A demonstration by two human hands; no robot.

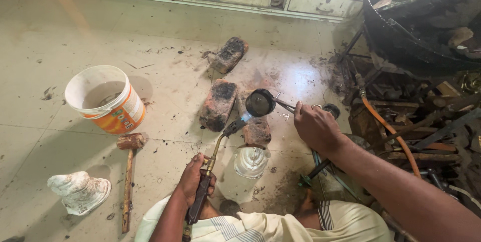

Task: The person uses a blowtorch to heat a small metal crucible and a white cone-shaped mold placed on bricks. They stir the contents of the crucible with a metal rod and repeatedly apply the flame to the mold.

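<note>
Three scorched bricks [219, 104] lie on the floor, one far beyond the white bucket [105, 99] toward the cabinet, two side by side just right of that bucket; one bucket only, white with an orange band; one wooden mallet [128, 172] just below the bucket; one white plaster lump [80, 191] below and left of the bucket; one gas torch [210, 167] well right of the bucket; one round blackened piece [260, 102] held in one pair of tongs [286, 105] right of the bucket; one clear glass jar [250, 162] below the bricks; one orange hose [388, 131] far right of the bucket; two hands, one left [196, 178], one right [315, 127].
</note>
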